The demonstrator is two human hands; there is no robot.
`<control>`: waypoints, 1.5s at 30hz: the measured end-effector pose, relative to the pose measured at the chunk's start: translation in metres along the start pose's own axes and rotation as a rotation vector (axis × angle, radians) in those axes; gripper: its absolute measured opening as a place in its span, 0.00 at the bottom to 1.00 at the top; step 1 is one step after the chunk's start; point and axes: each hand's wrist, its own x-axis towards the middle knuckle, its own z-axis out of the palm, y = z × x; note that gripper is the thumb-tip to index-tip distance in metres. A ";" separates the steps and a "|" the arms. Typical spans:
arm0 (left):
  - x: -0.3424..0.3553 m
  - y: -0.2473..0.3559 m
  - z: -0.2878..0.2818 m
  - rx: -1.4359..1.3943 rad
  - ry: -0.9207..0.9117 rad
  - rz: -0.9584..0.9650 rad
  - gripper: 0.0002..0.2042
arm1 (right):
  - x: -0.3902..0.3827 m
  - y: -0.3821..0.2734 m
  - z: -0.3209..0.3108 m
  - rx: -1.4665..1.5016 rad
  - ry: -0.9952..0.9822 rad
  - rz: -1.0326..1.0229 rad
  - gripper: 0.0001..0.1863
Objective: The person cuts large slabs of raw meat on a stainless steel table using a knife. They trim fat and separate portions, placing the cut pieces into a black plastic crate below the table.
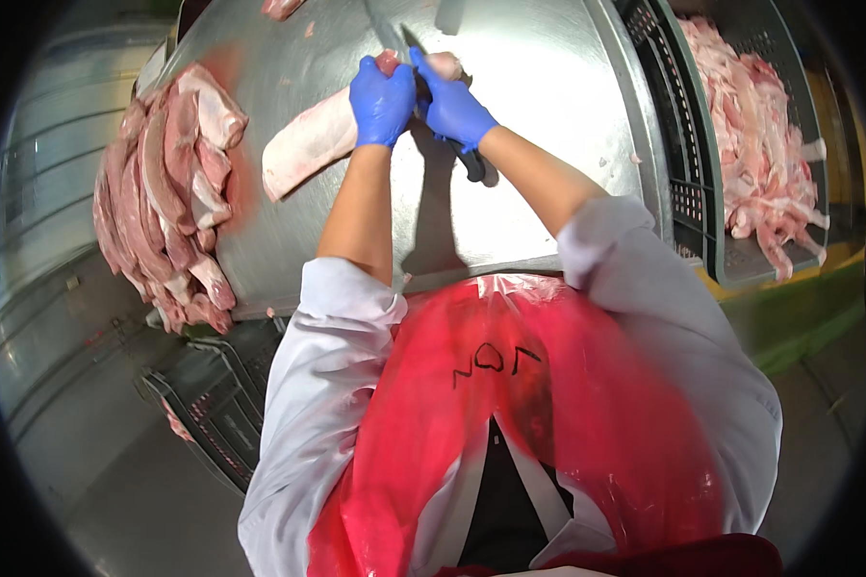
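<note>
A long slab of meat [308, 144] with a pale fatty top lies aslant on the metal table. My left hand [383, 101], in a blue glove, is closed over its far part, and a bit of pink meat shows just beyond the fingers. Right beside it, my right hand [452, 111], gloved in blue too, grips a knife [474, 167] with a black handle that sticks out below the palm. The grey blade points away from me past the left hand and is blurred. Just how the blade meets the meat is hard to see.
Several strips of pink meat [154, 192] are heaped on the table's left edge. To the right, a dark crate [707, 192] stands by the raised table rim [645, 125], with pale trimmings [751, 144] beside it. Another dark crate [212, 404] sits low at the left.
</note>
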 end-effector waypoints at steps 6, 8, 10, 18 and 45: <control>-0.044 0.018 0.016 -0.104 0.256 0.058 0.17 | -0.050 0.070 0.065 0.162 0.039 -0.168 0.37; -0.053 0.020 0.025 -0.055 0.281 0.148 0.17 | 0.008 0.119 0.080 0.326 0.148 -0.337 0.32; -0.049 0.034 0.026 -0.159 0.320 0.186 0.16 | 0.059 0.151 0.063 0.714 -0.070 0.017 0.30; -0.058 0.034 0.007 -0.443 0.433 0.069 0.10 | -0.007 0.049 0.093 0.311 0.066 -0.070 0.33; -0.056 0.059 -0.059 -1.063 0.523 0.272 0.13 | 0.015 0.056 0.210 -0.108 0.209 -0.433 0.38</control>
